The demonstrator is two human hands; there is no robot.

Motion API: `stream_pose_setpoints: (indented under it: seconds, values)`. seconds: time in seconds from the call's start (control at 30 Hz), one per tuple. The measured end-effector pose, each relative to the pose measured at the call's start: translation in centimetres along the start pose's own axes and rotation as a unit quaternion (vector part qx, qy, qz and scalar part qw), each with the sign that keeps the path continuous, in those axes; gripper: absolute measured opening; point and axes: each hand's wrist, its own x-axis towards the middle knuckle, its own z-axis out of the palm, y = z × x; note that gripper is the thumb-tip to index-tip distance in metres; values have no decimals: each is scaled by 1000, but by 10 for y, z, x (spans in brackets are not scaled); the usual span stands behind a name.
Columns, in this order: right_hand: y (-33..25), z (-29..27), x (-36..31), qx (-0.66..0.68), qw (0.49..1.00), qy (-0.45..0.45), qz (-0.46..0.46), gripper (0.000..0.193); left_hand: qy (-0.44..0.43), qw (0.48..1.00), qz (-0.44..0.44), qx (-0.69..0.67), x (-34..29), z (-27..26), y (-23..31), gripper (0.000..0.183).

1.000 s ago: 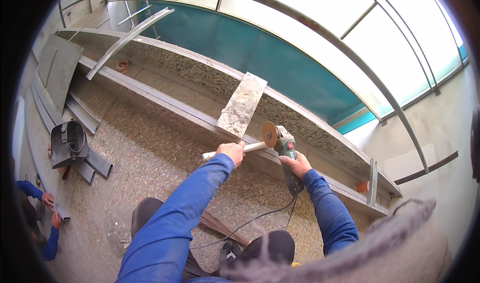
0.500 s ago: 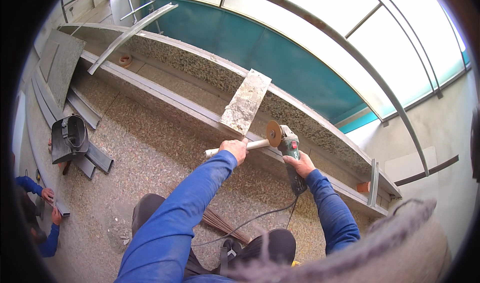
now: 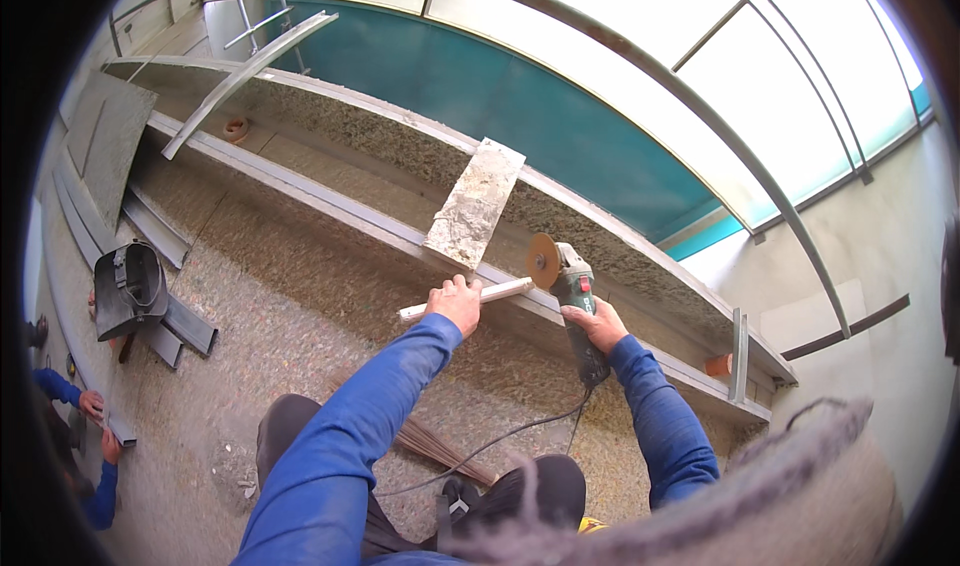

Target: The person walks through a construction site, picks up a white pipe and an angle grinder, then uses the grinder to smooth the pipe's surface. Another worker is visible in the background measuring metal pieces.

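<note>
My left hand (image 3: 455,305) is closed around a short white bar (image 3: 506,289), which lies slantwise over the near rail of the trough. In my right hand (image 3: 598,326) is a green and black angle grinder (image 3: 581,351), held upright with its head away from me. Its round brown disc (image 3: 543,258) stands close to the right end of the bar; whether they touch I cannot tell. Just beyond my left hand, a rough, mortar-stained board (image 3: 478,201) bridges the trough. A dark cord (image 3: 520,429) runs from the grinder's lower end toward my legs.
The long trough (image 3: 330,176) has metal-edged walls. A curved metal strip (image 3: 245,81) crosses its left end. At left are a welding mask (image 3: 130,291), metal channels (image 3: 187,324) and another person's hands (image 3: 95,404). Thin brown rods (image 3: 440,446) lie by my legs.
The white bar has turned a little in my left hand and now shows a narrower side. The whole view has shifted slightly; the grinder stays in my right hand beside the bar's end.
</note>
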Motion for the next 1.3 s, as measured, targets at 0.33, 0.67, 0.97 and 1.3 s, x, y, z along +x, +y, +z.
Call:
stream_pose_setpoints:
  seconds: [0.33, 0.67, 0.97, 1.3]
  values:
    - [11, 7, 16, -62, 998, -1, -13, 54, -11, 997, 1, 78, 2, 1, 2, 17]
    - [0, 9, 13, -81, 997, 7, -2, 52, 3, 998, 4, 70, 2, 2, 2, 17]
    - [-2, 12, 13, -65, 998, 5, -5, 53, 11, 997, -3, 73, 3, 6, 3, 15]
    - [8, 11, 15, -95, 995, 13, 1, 55, -9, 998, -11, 63, 3, 2, 3, 16]
